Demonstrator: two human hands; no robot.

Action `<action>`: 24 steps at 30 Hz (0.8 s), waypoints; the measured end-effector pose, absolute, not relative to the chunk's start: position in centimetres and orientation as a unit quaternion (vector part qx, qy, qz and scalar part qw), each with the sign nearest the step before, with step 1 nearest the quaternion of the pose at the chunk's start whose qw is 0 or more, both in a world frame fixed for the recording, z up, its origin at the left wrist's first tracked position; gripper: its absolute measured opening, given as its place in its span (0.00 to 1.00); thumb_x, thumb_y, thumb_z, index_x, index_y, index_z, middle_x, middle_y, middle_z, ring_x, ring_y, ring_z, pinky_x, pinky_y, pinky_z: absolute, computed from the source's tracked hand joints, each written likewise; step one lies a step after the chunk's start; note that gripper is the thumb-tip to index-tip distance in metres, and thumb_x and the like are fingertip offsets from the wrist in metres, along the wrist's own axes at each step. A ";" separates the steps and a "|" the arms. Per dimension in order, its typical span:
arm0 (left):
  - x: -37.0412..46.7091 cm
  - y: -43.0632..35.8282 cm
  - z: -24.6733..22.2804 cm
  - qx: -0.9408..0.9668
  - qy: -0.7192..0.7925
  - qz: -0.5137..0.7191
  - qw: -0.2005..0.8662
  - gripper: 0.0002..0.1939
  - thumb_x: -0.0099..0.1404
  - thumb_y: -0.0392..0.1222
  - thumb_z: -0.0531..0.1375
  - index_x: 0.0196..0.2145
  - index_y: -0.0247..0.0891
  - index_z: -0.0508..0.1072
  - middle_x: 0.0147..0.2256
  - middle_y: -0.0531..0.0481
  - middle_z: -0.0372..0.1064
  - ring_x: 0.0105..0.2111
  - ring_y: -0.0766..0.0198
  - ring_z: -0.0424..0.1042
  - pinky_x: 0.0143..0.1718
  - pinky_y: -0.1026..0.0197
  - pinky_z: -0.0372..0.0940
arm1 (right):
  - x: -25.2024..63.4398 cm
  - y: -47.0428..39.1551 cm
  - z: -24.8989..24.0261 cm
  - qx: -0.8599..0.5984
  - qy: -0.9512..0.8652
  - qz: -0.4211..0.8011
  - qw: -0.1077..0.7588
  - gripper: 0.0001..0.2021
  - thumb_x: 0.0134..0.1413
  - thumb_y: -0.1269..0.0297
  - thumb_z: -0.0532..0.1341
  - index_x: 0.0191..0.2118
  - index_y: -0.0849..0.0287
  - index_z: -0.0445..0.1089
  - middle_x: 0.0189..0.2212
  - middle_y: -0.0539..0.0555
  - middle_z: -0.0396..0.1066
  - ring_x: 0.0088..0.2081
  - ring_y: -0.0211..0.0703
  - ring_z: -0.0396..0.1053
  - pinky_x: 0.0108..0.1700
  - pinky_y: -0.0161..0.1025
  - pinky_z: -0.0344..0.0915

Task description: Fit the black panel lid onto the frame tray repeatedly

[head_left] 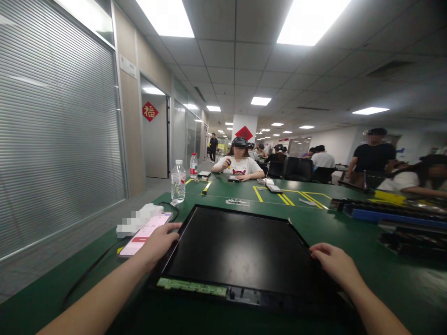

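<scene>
A black flat display panel point(240, 246) in a thin dark frame lies on the green table in front of me. Along its near edge runs a strip of green circuit board point(192, 286), beside dark plastic parts. My left hand point(162, 244) grips the panel's left edge, index finger stretched along the frame and thumb at the rim. On the opposite edge, my right hand point(335, 263) has its thumb and fingers closed on the frame. The undersides of both grips are hidden. A lit phone point(145, 237) lies right beside my left hand and forearm.
Left, a clear water bottle point(178, 181) stands behind a white item and a black cable point(91, 267). Dark and blue long parts point(370, 214) are stacked at right. Across the green table point(223, 216), a person point(240, 165) sits handling a small device. Yellow tape marks the surface.
</scene>
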State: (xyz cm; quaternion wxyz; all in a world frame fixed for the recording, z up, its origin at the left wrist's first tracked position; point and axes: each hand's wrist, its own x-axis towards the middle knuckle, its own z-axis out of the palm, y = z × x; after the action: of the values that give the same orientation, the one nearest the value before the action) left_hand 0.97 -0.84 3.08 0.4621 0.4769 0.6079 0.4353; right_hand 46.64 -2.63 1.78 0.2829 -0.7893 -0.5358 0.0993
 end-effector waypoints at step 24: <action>1.2 0.1 2.7 0.348 0.477 0.523 0.614 0.34 0.54 0.30 0.60 0.56 0.41 0.53 0.24 0.51 0.74 0.22 0.58 0.75 0.26 0.57 0.70 | 46.5 -2.8 1.9 -0.788 -0.536 0.096 0.288 0.12 0.41 0.61 0.54 0.30 0.53 0.74 0.29 0.50 0.75 0.32 0.44 0.70 0.32 0.36 0.61</action>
State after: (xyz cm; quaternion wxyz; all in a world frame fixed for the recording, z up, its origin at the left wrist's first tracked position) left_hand 1.17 0.06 2.67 0.6140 0.3480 0.4775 0.5234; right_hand 46.49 -2.85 1.91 0.2876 -0.7876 -0.5365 0.0956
